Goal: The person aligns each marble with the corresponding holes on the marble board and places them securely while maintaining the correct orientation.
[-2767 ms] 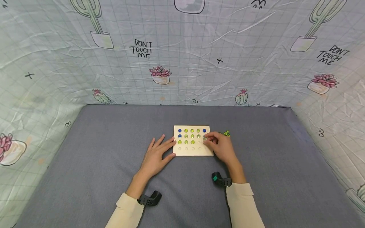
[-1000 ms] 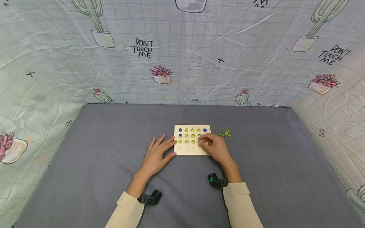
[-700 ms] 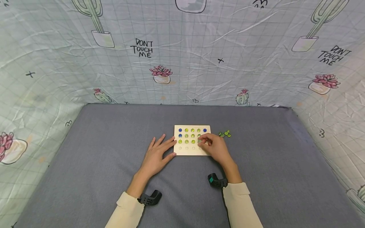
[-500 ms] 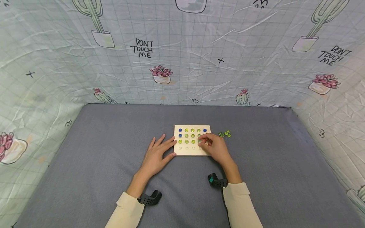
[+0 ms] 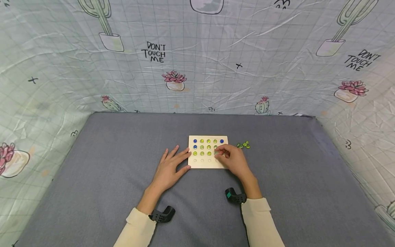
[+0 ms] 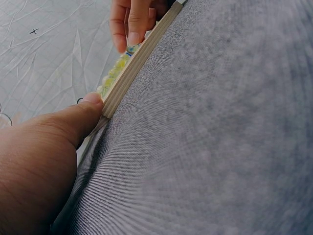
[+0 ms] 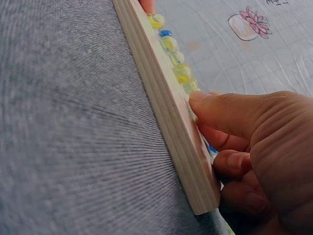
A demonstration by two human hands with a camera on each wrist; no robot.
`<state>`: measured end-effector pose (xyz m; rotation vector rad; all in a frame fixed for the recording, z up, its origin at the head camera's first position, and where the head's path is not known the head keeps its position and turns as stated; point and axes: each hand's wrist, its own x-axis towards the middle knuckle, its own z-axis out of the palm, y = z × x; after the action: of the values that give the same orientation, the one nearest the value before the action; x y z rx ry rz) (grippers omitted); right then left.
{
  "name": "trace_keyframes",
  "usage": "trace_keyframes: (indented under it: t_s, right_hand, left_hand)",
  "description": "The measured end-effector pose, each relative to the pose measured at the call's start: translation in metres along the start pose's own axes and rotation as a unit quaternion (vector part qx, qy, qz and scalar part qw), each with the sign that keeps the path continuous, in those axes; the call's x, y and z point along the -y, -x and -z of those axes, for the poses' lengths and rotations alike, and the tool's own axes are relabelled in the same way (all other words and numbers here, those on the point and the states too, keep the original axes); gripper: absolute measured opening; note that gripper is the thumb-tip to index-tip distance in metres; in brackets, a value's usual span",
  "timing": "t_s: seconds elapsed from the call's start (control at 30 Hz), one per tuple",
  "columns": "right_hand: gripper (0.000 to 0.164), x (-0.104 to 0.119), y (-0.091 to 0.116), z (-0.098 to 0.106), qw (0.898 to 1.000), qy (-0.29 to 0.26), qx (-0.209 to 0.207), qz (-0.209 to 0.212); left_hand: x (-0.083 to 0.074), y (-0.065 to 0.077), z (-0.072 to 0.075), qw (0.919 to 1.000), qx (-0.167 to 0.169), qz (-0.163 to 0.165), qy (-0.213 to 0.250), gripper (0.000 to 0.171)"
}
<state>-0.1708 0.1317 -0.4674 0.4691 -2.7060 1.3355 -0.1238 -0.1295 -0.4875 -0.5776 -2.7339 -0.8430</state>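
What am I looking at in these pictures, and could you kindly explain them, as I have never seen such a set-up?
There is no machine here, just a person's two bare hands. The wide picture comes from a camera on the head, looking forward and down; the two close ones come from cameras on the left and right wrists. On the grey cloth lies a wooden board holding rows of green and blue marbles, with a few loose green marbles to its right. The left hand rests its fingers against the board's left edge. The right hand seems to pinch one marble at the board, mostly hidden by its fingertips.
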Motion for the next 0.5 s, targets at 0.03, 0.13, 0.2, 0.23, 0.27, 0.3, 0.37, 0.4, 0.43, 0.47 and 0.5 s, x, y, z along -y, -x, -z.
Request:
trace_keyframes:
  t_s: [0.03,0.13,0.2,0.23,0.27,0.3,0.37,0.4,0.43,0.47,0.5]
  right_hand:
    - [0.013,0.000,0.000,0.001,1.000,0.001,0.000,0.000]
    - [0.013,-0.001,0.000,0.003,1.000,0.007,-0.004,0.000]
    - [0.014,-0.001,0.001,0.005,1.000,0.009,-0.005,-0.003]
    - [0.014,-0.001,0.001,0.007,1.000,0.009,-0.007,-0.005]
    - [0.014,-0.001,0.001,0.009,1.000,0.009,-0.009,-0.008]
    - [0.013,-0.001,0.001,0.011,1.000,0.007,-0.010,-0.011]
    - [0.014,-0.002,0.002,0.014,1.000,0.005,-0.013,-0.013]
    - [0.014,-0.002,0.002,0.016,1.000,0.004,-0.015,-0.014]
    - [0.014,-0.003,0.002,0.018,1.000,0.003,-0.017,-0.015]
    - [0.014,-0.004,0.003,0.020,1.000,0.004,-0.019,-0.016]
    - [0.014,-0.004,0.003,0.022,1.000,0.004,-0.021,-0.017]
  left_hand:
    - [0.000,0.000,0.000,1.0000,0.000,0.000,0.000,0.051]
    - [0.000,0.000,0.000,1.0000,0.000,0.000,0.000,0.051]
    - [0.001,0.000,-0.001,1.0000,0.002,0.001,-0.001,0.051]
    - [0.001,0.000,-0.001,1.0000,0.002,0.001,-0.002,0.051]
    - [0.001,0.000,-0.001,1.0000,0.003,0.001,-0.002,0.051]
    - [0.001,0.000,-0.001,1.0000,0.003,0.001,-0.002,0.051]
    - [0.001,0.000,-0.001,1.0000,0.003,0.001,-0.001,0.051]
    - [0.001,0.000,0.000,1.0000,0.002,0.001,0.000,0.051]
    - [0.000,0.000,0.000,1.0000,0.001,0.000,0.001,0.051]
    - [0.000,0.000,0.000,1.0000,0.001,0.000,0.002,0.051]
    - [0.000,0.000,0.000,1.0000,0.001,0.000,0.002,0.051]
